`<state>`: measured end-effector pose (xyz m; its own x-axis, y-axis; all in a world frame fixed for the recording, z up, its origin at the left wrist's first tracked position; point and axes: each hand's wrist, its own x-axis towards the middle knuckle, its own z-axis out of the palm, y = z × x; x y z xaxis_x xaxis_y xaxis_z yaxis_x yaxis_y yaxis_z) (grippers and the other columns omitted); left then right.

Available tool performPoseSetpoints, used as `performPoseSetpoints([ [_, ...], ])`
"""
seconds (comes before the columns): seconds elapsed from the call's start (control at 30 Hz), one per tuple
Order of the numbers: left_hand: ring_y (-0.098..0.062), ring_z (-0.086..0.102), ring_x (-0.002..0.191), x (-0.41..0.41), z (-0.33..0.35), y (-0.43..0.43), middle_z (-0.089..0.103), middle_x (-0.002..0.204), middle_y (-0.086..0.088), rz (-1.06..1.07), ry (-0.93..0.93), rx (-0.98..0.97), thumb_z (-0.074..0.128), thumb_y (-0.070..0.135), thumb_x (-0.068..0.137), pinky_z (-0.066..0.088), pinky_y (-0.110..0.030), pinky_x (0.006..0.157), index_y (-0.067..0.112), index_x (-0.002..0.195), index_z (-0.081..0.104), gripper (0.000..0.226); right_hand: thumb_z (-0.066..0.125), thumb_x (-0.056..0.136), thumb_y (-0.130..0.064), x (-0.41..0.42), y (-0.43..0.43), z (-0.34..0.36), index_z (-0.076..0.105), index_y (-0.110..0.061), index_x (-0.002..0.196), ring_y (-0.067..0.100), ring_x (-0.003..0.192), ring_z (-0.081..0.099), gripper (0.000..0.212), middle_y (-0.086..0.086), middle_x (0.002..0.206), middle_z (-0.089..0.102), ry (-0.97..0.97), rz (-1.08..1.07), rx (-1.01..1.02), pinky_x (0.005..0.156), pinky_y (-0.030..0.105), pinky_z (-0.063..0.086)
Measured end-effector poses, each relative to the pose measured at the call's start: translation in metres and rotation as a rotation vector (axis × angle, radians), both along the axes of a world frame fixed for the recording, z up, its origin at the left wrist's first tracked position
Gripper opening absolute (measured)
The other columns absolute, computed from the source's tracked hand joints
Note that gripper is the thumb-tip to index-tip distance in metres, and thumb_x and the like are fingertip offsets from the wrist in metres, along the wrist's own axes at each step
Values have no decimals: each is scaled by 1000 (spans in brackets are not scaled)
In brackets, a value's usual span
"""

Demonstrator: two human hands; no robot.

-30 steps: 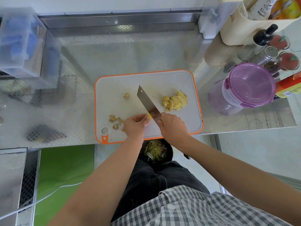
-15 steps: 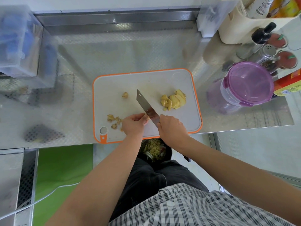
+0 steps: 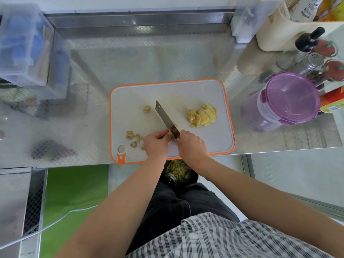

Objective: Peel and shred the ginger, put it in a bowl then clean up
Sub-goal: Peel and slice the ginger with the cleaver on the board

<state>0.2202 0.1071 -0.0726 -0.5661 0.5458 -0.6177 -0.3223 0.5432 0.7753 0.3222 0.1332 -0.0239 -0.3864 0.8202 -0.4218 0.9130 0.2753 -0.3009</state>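
Head view: right hand (image 3: 192, 147) grips a steel cleaver (image 3: 164, 118), left hand (image 3: 156, 144) pinches a small ginger piece (image 3: 176, 127) on the white orange-rimmed board (image 3: 167, 94); peeled yellow ginger slices (image 3: 202, 116) piled nearby; shredding, bowl, cleanup seemingly remain

steel counter (image 3: 130, 62) (patterned, glary) | steel backsplash (image 3: 130, 21) | green floor patch (image 3: 74, 192)
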Motion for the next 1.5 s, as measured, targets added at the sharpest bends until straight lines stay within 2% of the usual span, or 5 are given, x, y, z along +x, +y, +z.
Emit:
performPoseSetpoints([
  [0.33,-23,72,80,3,12,1,73,79,-8,49,-26,-4,73,-2,78,57,-32,82,8,82,74,11,37,100,-20,12,7,22,35,-14,87,24,73,44,15,4,82,45,57,-22,-21,64,33,32],
  [0.53,-29,71,83,2,9,1,71,73,-7,43,3,-6,74,-2,77,57,-38,85,18,70,70,21,35,99,-16,21,-2,32,35,-12,87,25,75,43,13,3,83,44,61,9,-57,65,33,33],
  [1.03,-23,71,75,2,5,2,71,77,-9,39,2,-2,75,-1,78,57,-32,78,9,80,73,11,40,96,-9,13,-4,26,40,-13,90,22,70,44,8,2,81,43,-4,5,-45,62,30,32],
  [1.37,-27,72,83,-1,-1,0,74,81,-10,-1,57,-11,78,4,75,56,-45,86,23,71,72,20,40,100,-18,-2,5,8,48,-7,101,32,90,57,14,11,99,57,22,-38,-77,65,34,33],
  [1.5,-25,72,76,-1,1,0,73,72,-5,18,20,9,78,2,76,57,-45,85,20,69,72,20,38,101,-24,6,5,15,40,-11,90,31,81,51,17,9,88,52,76,-41,-67,65,34,31],
])
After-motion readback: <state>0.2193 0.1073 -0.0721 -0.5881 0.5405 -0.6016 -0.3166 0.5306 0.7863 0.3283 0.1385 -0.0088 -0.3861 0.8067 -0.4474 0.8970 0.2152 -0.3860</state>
